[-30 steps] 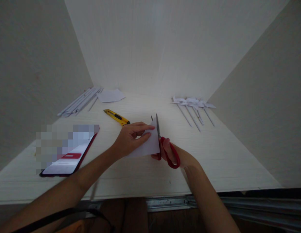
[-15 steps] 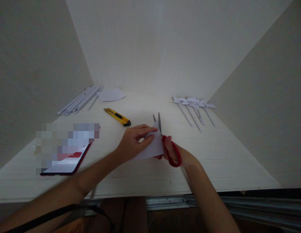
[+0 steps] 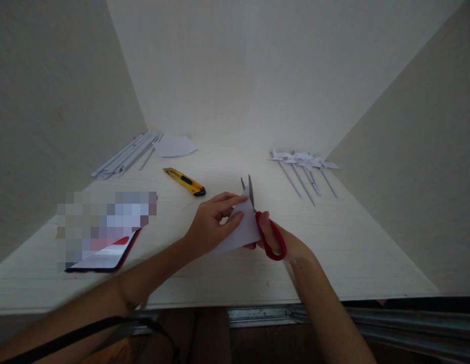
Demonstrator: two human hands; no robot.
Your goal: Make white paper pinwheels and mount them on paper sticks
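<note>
Head camera: left hand pinches paper, right hand grips parted scissors, seemingly for cutting; the next snip calls for steadiness.

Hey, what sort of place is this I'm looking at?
Probably a small paper-craft spot at a walled-in desk or shelf: red-handled scissors around a piece of white paper, a yellow utility knife on the pale work surface, and white paper shapes on thin sticks.

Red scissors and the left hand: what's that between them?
In the head view, white paper lies between them: the left hand holds it, and its right edge meets the scissors.
</note>
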